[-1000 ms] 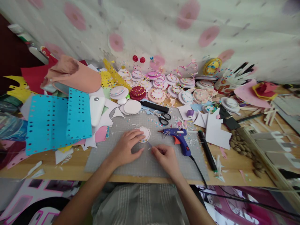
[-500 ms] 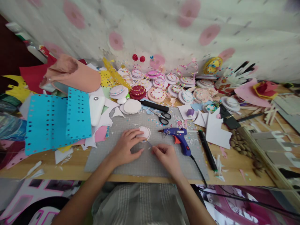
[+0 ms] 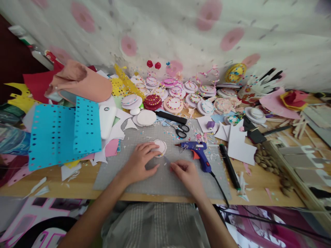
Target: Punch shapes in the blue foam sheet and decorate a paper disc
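On the grey cutting mat (image 3: 144,184) lies a small round white disc (image 3: 161,147) with a beaded-looking edge. My left hand (image 3: 143,162) rests at its left side, fingers stretched out with the fingertips on the disc and the thumb held apart. Just to the lower right, my right hand (image 3: 186,174) is closed in a pinch on a thin grey pointed tool (image 3: 167,160). Its tip points toward the disc's lower edge without touching it; most of the tool is hidden by the fingers. A blue glue gun (image 3: 198,151) lies right of the disc, its nozzle facing left.
Black-handled scissors (image 3: 182,130) and a black stick-like tool (image 3: 172,117) lie beyond the disc. Several small decorated hats (image 3: 173,104) line the back. Blue dotted sheets (image 3: 57,134) and a peach cap (image 3: 85,82) crowd the left; a black marker (image 3: 229,167) lies right.
My right hand has drawn slightly to the right, and the tool's tip has come away from the disc. My left hand keeps its place on the disc.
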`<action>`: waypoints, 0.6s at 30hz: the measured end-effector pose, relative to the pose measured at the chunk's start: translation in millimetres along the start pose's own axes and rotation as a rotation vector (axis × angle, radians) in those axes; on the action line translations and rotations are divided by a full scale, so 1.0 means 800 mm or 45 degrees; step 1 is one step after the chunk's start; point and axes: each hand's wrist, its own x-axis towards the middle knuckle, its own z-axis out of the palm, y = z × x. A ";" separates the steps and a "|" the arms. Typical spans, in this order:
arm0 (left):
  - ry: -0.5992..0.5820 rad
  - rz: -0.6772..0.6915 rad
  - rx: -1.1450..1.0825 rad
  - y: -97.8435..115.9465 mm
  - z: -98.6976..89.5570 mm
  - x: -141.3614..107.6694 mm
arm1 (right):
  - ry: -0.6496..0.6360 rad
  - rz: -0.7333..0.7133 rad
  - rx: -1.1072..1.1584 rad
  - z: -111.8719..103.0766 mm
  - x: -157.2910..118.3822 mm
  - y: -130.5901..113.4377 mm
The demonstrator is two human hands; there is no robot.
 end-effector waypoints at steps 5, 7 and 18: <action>0.005 -0.003 -0.011 0.001 -0.001 0.000 | 0.016 -0.065 -0.001 0.005 -0.001 0.003; 0.002 -0.007 -0.008 0.001 0.000 0.000 | 0.024 -0.090 -0.037 0.007 0.000 0.004; -0.010 -0.021 0.007 0.001 -0.001 -0.001 | 0.043 -0.146 -0.172 0.010 0.002 0.015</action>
